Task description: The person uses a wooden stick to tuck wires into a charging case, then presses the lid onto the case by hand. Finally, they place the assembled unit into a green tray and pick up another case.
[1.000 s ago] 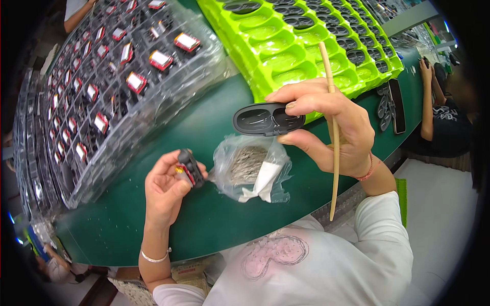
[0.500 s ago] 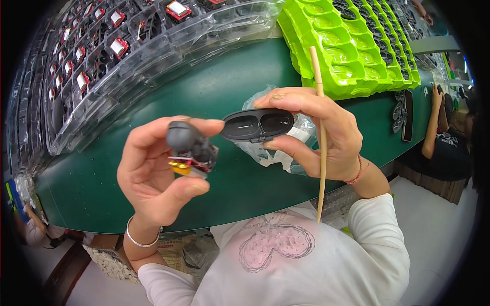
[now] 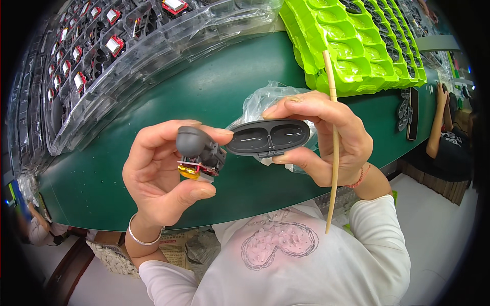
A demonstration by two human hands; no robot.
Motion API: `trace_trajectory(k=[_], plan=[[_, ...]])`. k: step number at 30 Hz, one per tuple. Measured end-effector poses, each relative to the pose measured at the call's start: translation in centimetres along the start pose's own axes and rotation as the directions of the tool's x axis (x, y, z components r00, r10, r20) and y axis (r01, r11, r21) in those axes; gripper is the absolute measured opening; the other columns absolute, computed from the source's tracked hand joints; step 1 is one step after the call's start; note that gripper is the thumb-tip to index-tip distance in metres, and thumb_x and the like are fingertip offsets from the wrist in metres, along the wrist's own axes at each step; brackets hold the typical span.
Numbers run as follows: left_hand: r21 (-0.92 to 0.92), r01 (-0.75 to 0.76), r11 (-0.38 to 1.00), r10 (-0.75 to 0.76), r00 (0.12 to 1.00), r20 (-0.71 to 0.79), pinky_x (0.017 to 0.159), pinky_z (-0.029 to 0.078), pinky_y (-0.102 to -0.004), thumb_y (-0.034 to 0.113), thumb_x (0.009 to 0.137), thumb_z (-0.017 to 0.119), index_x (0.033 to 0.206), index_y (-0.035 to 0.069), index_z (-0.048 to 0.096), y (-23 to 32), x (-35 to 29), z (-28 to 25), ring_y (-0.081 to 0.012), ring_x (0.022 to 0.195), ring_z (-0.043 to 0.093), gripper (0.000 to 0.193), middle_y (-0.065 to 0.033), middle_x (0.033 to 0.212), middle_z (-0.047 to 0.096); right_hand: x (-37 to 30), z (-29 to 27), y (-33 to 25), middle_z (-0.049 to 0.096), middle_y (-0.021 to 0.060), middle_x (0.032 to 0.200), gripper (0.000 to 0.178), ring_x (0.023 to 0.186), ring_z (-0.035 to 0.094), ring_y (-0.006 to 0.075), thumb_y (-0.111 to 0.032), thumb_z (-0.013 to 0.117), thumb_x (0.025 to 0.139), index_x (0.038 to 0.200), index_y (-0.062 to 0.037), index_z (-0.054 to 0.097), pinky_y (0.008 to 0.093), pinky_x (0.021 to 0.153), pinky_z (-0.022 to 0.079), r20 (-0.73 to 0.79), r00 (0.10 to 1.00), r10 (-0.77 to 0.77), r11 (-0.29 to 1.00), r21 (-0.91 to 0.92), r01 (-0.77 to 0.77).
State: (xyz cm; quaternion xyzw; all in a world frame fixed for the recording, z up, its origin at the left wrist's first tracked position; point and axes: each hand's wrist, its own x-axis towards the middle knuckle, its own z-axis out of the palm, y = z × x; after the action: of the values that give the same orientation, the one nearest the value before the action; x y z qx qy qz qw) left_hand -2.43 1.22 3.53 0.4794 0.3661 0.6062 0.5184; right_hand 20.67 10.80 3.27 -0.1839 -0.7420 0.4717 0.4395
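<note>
Between the thumb and fingers of my left hand (image 3: 158, 176) is a dark earbud-case inner part (image 3: 199, 153), with a rounded black side, a small red circuit board and yellow tape. My right hand (image 3: 337, 137) pinches a black oval case shell (image 3: 268, 137) by its top and bottom edges; its two hollows face me, and a small hinge shows at its lower edge. A thin wooden stick (image 3: 334, 148) also rests in my right hand, running up and down across the palm. The left index fingertip is at the shell's left end.
Clear plastic trays (image 3: 148, 66) with red-and-white electronic parts stand at the back left. A bright green tray (image 3: 352, 56) with black parts is at the back right. Behind the shell lies a clear plastic bag (image 3: 265, 102) on the green table (image 3: 245, 61). Another person's arm (image 3: 438, 122) shows far right.
Both hands have shifted slightly right in the picture, still holding the inner part, the shell and the stick. The shell's hollows now face me more fully.
</note>
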Motion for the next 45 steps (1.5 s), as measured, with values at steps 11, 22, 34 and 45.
trace_trajectory(k=[11,22,34,45], plan=[[0.020,-0.042,0.999,0.042,0.999,-0.019,0.087,0.054,-0.0394,0.009,0.071,0.084,0.123,-0.005,0.046,0.5,0.0,0.2,-0.0318,0.104,0.065,0.065,-0.0269,0.109,0.064,-0.2,0.2,-0.4,0.069,0.0157,0.104,0.051,0.093,0.069,0.0244,-0.004,0.082,0.074,0.119,0.0032,0.060,0.0320,0.079,0.058,-0.016,0.998,0.063,0.996,0.067,-0.062],[0.028,-0.019,0.999,0.022,0.995,-0.096,0.082,0.055,-0.0355,0.016,0.068,0.088,0.122,-0.004,0.048,0.4,-0.2,0.0,-0.0261,0.094,0.066,0.070,-0.0252,0.106,0.065,-0.2,-0.1,0.1,0.069,0.0157,0.102,0.049,0.091,0.069,0.0260,-0.004,0.082,0.073,0.117,0.0032,0.060,0.0330,0.079,0.056,-0.014,0.999,-0.040,0.999,-0.014,0.040],[-0.277,0.338,0.900,-0.384,0.914,-0.133,0.085,0.051,-0.0319,0.010,0.084,0.070,0.125,-0.001,0.050,-4.0,0.2,-0.6,-0.0199,0.100,0.063,0.047,-0.0149,0.113,0.062,-0.3,-1.1,-0.2,0.069,0.0160,0.102,0.050,0.089,0.068,0.0270,-0.007,0.083,0.073,0.117,0.0033,0.060,0.0328,0.078,0.055,-0.027,0.996,-0.085,0.993,-0.084,0.083],[-0.120,0.462,0.879,-0.469,0.882,-0.043,0.085,0.047,-0.0285,0.033,0.076,0.084,0.122,0.001,0.048,-3.3,0.1,-0.6,-0.0165,0.094,0.057,0.067,-0.0081,0.103,0.058,-10.9,-11.9,-1.1,0.068,0.0142,0.099,0.036,0.089,0.065,0.0279,-0.001,0.078,0.076,0.108,0.0005,0.063,0.0338,0.079,0.052,-0.409,0.903,-0.130,0.523,-0.802,-0.288]])
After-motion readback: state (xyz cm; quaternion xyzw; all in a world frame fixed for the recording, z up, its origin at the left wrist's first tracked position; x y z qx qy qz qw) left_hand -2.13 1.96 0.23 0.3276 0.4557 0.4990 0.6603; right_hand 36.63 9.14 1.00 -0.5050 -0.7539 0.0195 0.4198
